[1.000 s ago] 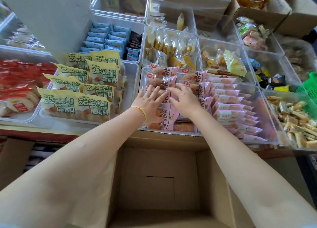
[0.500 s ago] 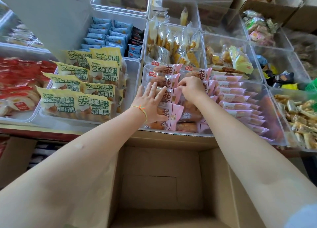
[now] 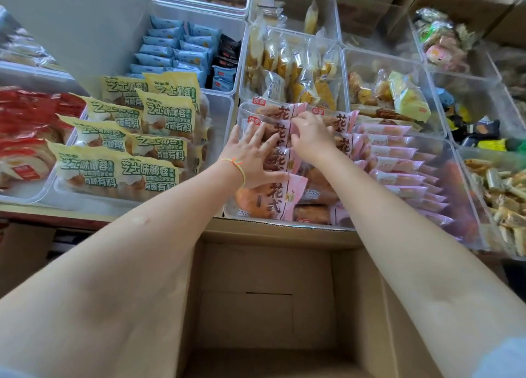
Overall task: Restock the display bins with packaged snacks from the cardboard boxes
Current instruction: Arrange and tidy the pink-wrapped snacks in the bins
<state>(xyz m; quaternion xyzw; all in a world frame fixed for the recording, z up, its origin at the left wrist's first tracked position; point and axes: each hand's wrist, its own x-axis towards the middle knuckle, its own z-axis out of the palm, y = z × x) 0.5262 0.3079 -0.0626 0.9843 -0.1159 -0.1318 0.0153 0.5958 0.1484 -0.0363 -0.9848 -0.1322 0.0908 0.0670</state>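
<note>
Hands: left hand (image 3: 250,155) flat, pressing pink bread packets (image 3: 280,198); right hand (image 3: 310,138) pinching one.
Risk: the overfull bin (image 3: 466,195) may spill packets into the empty box (image 3: 264,306).

The display bins (image 3: 466,235) are made of clear, glossy hard plastic. The pink bread packets (image 3: 280,198) and the yellow-green packets (image 3: 119,172) are wrapped in shiny, crinkled plastic film. The cardboard box (image 3: 267,315) is formed of matt brown corrugated board. A woven thread bracelet (image 3: 237,168) is worn.
</note>
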